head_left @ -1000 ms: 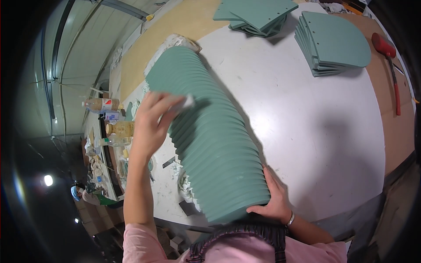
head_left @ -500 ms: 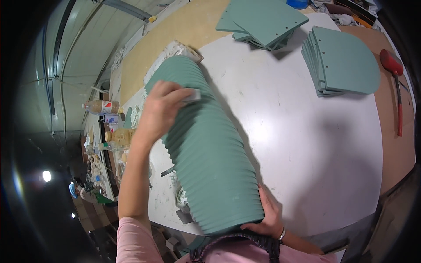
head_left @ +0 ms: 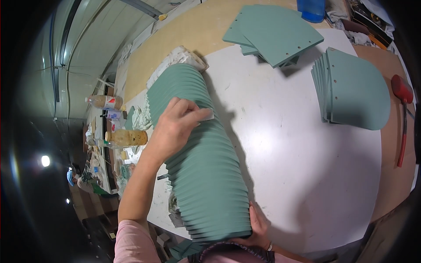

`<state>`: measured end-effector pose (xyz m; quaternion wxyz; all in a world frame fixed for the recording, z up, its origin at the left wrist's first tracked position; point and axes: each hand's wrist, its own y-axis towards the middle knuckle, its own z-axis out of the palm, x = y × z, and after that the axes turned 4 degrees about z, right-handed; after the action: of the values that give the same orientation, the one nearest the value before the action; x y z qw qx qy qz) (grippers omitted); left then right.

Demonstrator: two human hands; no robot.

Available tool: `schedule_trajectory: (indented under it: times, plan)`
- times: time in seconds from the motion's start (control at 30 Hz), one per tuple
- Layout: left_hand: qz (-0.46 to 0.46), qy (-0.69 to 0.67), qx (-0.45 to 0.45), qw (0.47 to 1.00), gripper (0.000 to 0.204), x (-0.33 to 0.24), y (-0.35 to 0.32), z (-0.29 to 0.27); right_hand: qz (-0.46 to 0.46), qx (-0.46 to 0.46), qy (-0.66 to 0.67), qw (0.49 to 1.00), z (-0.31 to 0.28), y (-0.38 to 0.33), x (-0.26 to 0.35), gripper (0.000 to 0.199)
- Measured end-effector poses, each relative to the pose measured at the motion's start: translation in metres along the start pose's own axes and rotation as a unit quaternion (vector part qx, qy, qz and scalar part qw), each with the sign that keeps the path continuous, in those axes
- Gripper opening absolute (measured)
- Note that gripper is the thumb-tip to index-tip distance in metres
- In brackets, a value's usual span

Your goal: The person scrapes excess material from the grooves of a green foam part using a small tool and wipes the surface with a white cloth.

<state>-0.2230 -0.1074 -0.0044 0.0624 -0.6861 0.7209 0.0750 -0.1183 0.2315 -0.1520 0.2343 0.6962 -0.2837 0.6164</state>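
White table (head_left: 315, 175) carries a fanned row of green boards (head_left: 201, 166) along its left edge; your left hand (head_left: 175, 129) pinches a small white piece (head_left: 206, 115) on them, your right hand (head_left: 258, 225) grips the near end.

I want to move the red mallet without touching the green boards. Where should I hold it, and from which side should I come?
Grip the red mallet at its thin handle, about mid-length, coming from the table's right edge. It lies flat on the brown strip, head away from the person, handle toward them. The stack of rounded green boards lies just left of the head, so the right side looks freest.

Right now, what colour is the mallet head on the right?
Red mallet head, seen in the head view.
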Motion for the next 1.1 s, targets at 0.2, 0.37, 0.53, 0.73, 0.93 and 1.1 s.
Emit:
schedule_trajectory:
  times: [0.2, 0.37, 0.53, 0.73, 0.93, 1.1]
  plan:
    - [-0.101, 0.042, -0.046, 0.993, 0.042, 0.049, -0.031, -0.023, 0.094, 0.068, -0.044, 0.992, -0.001, 0.004, 0.003, 0.109]
    - [-0.025, 0.010, -0.087, 0.996, 0.039, 0.057, 0.023, -0.014, -0.036, -0.031, -0.066, 0.997, 0.014, -0.011, -0.010, 0.101]
    - [0.010, 0.046, 0.015, 0.999, 0.040, 0.074, 0.038, -0.003, -0.007, -0.014, -0.053, 0.998, 0.011, -0.012, -0.020, 0.092]
    - [-0.031, 0.081, -0.038, 0.996, 0.040, 0.090, 0.013, -0.032, -0.018, -0.036, -0.059, 0.997, 0.018, -0.019, -0.026, 0.069]
    - [0.057, 0.088, 0.005, 0.995, 0.044, 0.077, 0.032, -0.012, -0.044, -0.077, -0.041, 0.995, 0.011, -0.005, -0.016, 0.061]
    - [0.010, 0.139, -0.025, 0.990, 0.048, 0.089, 0.007, -0.027, -0.042, -0.067, -0.052, 0.996, 0.016, -0.011, -0.022, 0.062]
